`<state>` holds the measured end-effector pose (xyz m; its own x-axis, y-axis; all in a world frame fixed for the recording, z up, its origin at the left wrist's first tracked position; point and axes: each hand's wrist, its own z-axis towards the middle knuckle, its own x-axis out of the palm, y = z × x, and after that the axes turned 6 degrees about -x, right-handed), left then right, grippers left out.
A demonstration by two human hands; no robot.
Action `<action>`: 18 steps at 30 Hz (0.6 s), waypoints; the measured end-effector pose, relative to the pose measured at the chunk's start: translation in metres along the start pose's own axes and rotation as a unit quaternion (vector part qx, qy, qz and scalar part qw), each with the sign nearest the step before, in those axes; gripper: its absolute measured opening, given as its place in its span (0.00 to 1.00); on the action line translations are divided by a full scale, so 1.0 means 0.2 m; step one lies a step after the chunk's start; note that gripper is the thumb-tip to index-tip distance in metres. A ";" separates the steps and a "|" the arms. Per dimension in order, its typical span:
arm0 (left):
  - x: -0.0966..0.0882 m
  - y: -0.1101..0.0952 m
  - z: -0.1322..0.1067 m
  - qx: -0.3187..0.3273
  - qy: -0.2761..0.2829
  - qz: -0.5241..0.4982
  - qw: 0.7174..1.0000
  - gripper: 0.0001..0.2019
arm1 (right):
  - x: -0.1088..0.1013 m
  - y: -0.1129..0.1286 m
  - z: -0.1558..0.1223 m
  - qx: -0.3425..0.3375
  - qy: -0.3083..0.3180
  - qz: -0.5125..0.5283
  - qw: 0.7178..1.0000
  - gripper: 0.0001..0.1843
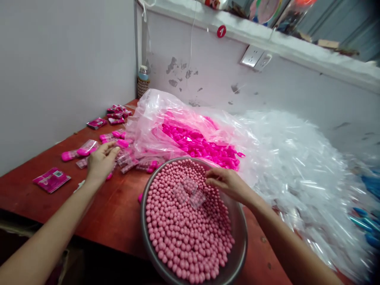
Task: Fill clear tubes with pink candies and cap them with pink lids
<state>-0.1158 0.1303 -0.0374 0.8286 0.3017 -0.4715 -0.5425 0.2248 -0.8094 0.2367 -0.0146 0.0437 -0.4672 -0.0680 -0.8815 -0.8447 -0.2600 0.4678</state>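
A metal bowl (239, 231) heaped with small pink balls (184, 229) stands at the table's near edge. My right hand (227, 183) hovers over the balls, fingers pinched on a small clear plastic case (191, 192) that rests on the heap. My left hand (101, 161) reaches left of the bowl, fingers curled over clear cases with pink caps (126, 160) lying on the red-brown table (118, 213). What its fingers hold, if anything, is hidden.
An opened clear bag of bright pink caps (202, 144) lies behind the bowl. A large heap of clear wrappers (299, 170) fills the right. Filled pink pieces (78, 151) and pink packets (52, 179) are scattered left. A small bottle (143, 81) stands in the corner.
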 end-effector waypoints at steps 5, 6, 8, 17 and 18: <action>0.00 -0.14 -0.08 -0.006 -0.014 0.012 1.000 0.18 | 0.10 0.07 -0.10 0.015 0.083 -0.073 0.994 0.11; 0.00 -0.22 -0.12 0.013 -0.003 0.002 1.000 0.18 | 0.13 0.07 -0.12 0.046 0.076 -0.080 0.993 0.13; 0.00 -0.37 -0.22 0.051 0.039 -0.027 0.998 0.16 | 0.18 0.06 -0.14 0.099 0.060 -0.058 0.992 0.15; 0.13 -0.72 -0.53 0.211 0.294 -0.073 0.929 0.10 | 0.30 -0.03 -0.11 0.136 -0.012 0.068 0.988 0.15; 0.14 -0.73 -0.55 0.218 0.313 -0.063 0.922 0.09 | 0.29 -0.04 -0.11 0.130 -0.025 0.049 0.990 0.14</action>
<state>0.0022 0.0044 0.0288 0.7325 -0.3159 -0.6031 -0.3275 0.6132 -0.7189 0.2227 -0.0373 -0.0122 -0.5571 -0.0314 -0.8298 -0.8303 0.0034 0.5573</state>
